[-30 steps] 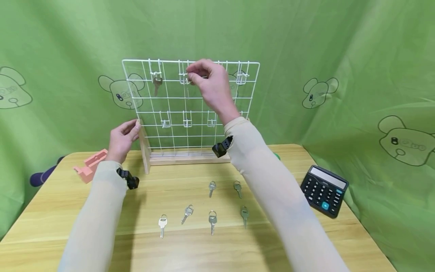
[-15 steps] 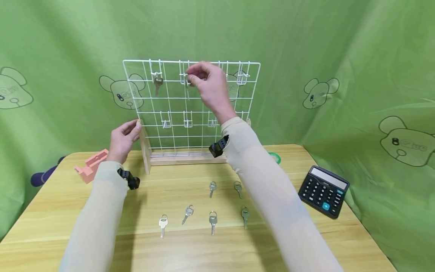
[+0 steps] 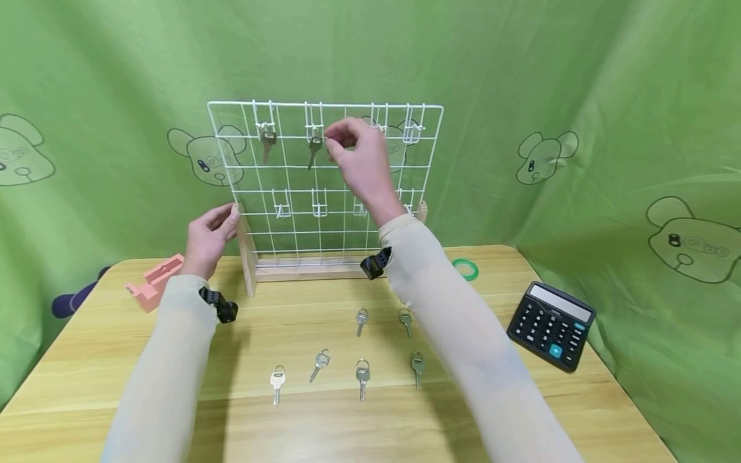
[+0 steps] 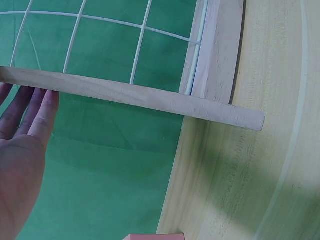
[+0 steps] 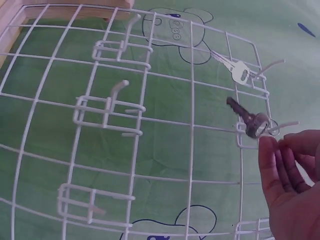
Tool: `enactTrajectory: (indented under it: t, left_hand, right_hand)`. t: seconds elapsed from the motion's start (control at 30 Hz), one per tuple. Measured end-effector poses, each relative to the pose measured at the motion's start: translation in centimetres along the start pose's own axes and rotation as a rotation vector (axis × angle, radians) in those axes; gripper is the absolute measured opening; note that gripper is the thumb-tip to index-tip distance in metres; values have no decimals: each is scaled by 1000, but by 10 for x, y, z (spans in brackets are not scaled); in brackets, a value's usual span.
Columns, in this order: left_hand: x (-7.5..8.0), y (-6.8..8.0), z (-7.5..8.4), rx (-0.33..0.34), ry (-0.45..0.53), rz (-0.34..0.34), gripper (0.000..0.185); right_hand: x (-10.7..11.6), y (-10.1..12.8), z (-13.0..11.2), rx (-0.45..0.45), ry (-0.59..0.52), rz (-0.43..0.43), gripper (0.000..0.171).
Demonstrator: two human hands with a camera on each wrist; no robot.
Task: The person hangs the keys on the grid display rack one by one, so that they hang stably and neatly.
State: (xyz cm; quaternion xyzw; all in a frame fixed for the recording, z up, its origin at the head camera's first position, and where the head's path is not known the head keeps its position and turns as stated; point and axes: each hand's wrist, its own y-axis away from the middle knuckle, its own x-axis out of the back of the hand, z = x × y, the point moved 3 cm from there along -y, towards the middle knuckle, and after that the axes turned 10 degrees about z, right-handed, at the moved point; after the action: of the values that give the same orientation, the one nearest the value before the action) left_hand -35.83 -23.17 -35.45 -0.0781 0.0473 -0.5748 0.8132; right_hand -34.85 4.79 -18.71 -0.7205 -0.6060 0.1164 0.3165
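Note:
A white wire grid rack (image 3: 330,167) with wooden side posts stands at the back of the table. My left hand (image 3: 208,239) grips its left wooden post (image 4: 135,97) near the top, fingers reaching behind it in the left wrist view. On the rack's second upper hook hangs a key (image 3: 314,151) by its ring. Beside that key, my right hand (image 3: 365,157) has its fingertips close together, a small gap from it. Another key (image 5: 240,73) hangs on the first upper hook. The other hooks in view, such as a lower hook (image 3: 320,209), carry nothing.
Several loose keys, including a silver key (image 3: 277,384) and a darker key (image 3: 417,370), lie on the wooden table (image 3: 243,424). A black calculator (image 3: 552,325) sits at right, a green tape roll (image 3: 466,269) behind it, and a pink holder (image 3: 155,281) at left.
My right hand has let go of the key and drawn slightly right and down from the hook. The key now hangs freely, turned flat to view. My left hand has stayed on the post.

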Motion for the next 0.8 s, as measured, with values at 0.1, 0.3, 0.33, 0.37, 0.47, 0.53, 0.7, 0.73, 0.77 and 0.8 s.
enactTrajectory:
  t: [0.1, 0.3, 0.33, 0.37, 0.47, 0.53, 0.7, 0.73, 0.77, 0.8]
  left_hand:
    - [-1, 1, 0, 10, 2, -2, 52]
    - [-2, 2, 0, 20, 28, -7, 52]
    - [-2, 2, 0, 22, 33, -8, 53]
    - [-2, 2, 0, 26, 32, -8, 53]
    - [-2, 2, 0, 32, 39, -10, 53]
    - [-1, 1, 0, 31, 38, -9, 53]
    - [-1, 0, 0, 28, 24, 0, 52]
    - [-1, 0, -1, 29, 22, 1, 53]
    - [-1, 0, -1, 29, 23, 4, 53]
    - [0, 0, -1, 32, 23, 5, 53]
  right_hand:
    - [2, 11, 5, 2, 59, -39, 11]
    - [9, 33, 20, 31, 191, -198, 13]
    - [10, 36, 24, 29, 203, -223, 13]
    - [11, 38, 28, 24, 209, -245, 13]
    - [15, 46, 39, 9, 217, -287, 13]
    - [18, 50, 45, 8, 220, -313, 13]
    - [25, 60, 57, 12, 238, -364, 14]
    - [27, 62, 59, 9, 239, -371, 13]
    - [28, 64, 62, 6, 241, -377, 13]
    - [30, 66, 64, 3, 246, -384, 13]
